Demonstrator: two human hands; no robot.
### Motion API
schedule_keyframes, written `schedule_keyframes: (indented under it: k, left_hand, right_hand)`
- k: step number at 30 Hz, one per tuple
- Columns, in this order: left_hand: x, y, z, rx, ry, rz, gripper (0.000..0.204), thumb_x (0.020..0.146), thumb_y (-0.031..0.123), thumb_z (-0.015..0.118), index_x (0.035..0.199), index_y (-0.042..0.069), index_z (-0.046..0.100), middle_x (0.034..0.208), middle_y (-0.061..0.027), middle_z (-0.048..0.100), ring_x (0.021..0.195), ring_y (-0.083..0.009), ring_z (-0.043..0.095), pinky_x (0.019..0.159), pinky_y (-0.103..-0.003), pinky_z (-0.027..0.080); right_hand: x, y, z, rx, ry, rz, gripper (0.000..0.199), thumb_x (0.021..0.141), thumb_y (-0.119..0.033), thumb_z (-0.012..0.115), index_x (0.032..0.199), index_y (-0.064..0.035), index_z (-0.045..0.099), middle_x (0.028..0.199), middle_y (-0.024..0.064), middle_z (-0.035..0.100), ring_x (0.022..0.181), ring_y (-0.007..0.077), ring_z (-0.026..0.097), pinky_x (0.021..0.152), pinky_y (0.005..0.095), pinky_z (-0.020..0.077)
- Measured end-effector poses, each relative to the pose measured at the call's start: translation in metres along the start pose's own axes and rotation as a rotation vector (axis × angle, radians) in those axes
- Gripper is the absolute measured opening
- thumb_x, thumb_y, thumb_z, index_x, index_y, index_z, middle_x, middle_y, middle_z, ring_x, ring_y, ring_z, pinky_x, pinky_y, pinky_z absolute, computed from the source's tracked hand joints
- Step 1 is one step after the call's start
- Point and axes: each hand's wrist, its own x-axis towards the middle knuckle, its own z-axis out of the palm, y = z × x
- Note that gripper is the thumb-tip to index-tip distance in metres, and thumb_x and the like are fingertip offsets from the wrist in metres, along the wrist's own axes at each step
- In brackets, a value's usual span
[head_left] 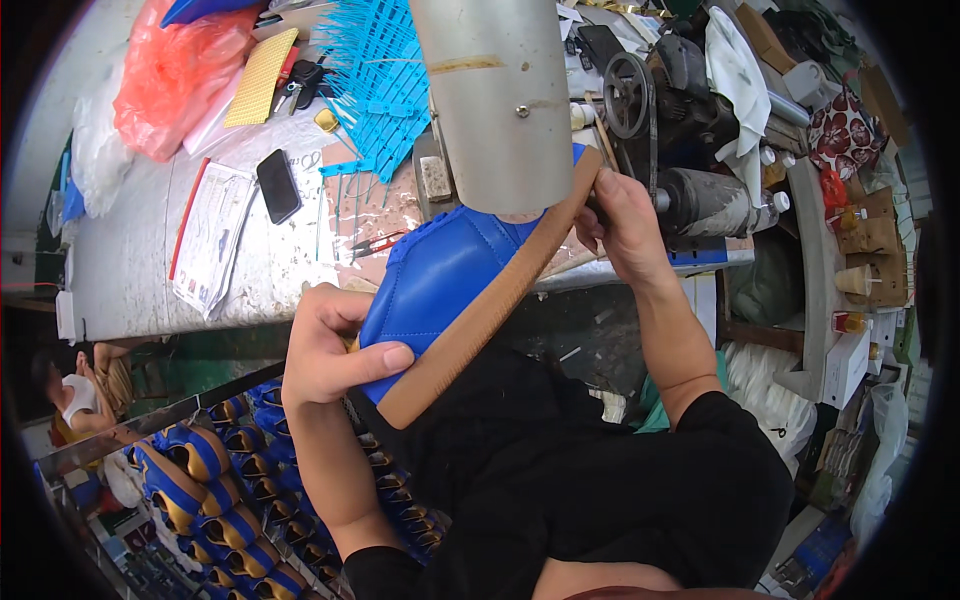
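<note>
A blue shoe with a thick brown sole is held tilted between my two hands, below a grey metal cylinder. My left hand grips its lower left end, the thumb lying across the blue upper and the fingers mostly hidden behind. At the upper right end, my right hand pinches the shoe, its thumb by the sole's edge and the other fingers curled. Part of the shoe's upper is hidden behind the cylinder's lower rim.
On the workbench lie a black phone, papers, blue plastic ties and red-handled tweezers. A motor with a pulley stands at right. Racked blue-and-tan shoes fill the lower left, near another person.
</note>
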Motion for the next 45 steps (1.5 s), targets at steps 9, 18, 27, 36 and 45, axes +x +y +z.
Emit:
schedule_keyframes:
  k: [9, 18, 27, 36, 45]
  left_hand:
    - [-0.044, -0.075, 0.048, 1.140, -0.026, 0.429, 0.037, 0.070, 0.024, 0.085, 0.064, 0.014, 0.050, 0.059, 0.0008, 0.050, 0.051, -0.0188, 0.046, 0.057, -0.033, 0.034]
    - [-0.097, -0.114, 0.065, 0.799, 0.511, 0.355, 0.041, 0.073, 0.039, 0.082, 0.082, 0.005, 0.060, 0.079, -0.0072, 0.056, 0.073, -0.0223, 0.054, 0.071, -0.035, 0.042]
    - [-0.118, -0.120, 0.058, 0.014, 0.629, 0.337, 0.124, 0.058, 0.057, 0.091, 0.148, 0.002, 0.025, 0.149, -0.0291, 0.032, 0.134, -0.0397, 0.044, 0.111, -0.050, 0.037]
    - [-0.081, -0.079, 0.019, 0.091, 0.799, 0.443, 0.120, 0.070, 0.056, 0.084, 0.152, -0.004, 0.021, 0.144, -0.0326, 0.044, 0.133, -0.0362, 0.049, 0.111, -0.047, 0.039]
    - [-0.066, -0.049, -0.006, 0.092, 0.768, 0.467, 0.117, 0.075, 0.060, 0.078, 0.153, -0.005, 0.019, 0.145, -0.0343, 0.042, 0.135, -0.0372, 0.047, 0.112, -0.046, 0.038]
  right_hand:
    - [-0.026, 0.019, 0.029, 0.132, -0.036, 0.084, 0.057, 0.105, -0.046, 0.038, 0.131, 0.0016, 0.054, 0.112, 0.0097, 0.066, 0.095, 0.0156, 0.064, 0.083, 0.0272, 0.0494]
    - [-0.040, 0.057, 0.048, 0.069, -0.217, 0.117, 0.057, 0.101, -0.042, 0.037, 0.128, 0.0053, 0.053, 0.114, 0.0166, 0.066, 0.105, 0.0217, 0.064, 0.097, 0.0343, 0.0481]
    - [-0.042, 0.041, 0.066, 0.366, 0.027, 0.196, 0.059, 0.105, -0.047, 0.028, 0.127, 0.0008, 0.056, 0.107, 0.0106, 0.067, 0.096, 0.0176, 0.064, 0.086, 0.0301, 0.0484]
    - [-0.033, 0.012, 0.065, 0.502, -0.097, 0.243, 0.058, 0.106, -0.053, 0.024, 0.128, -0.0087, 0.055, 0.080, 0.0009, 0.060, 0.055, 0.0094, 0.040, 0.049, 0.0239, 0.0300]
    - [-0.026, -0.005, 0.074, 0.627, -0.193, 0.205, 0.056, 0.106, -0.051, 0.022, 0.125, -0.0111, 0.055, 0.080, 0.0019, 0.063, 0.051, 0.0096, 0.041, 0.045, 0.0241, 0.0295]
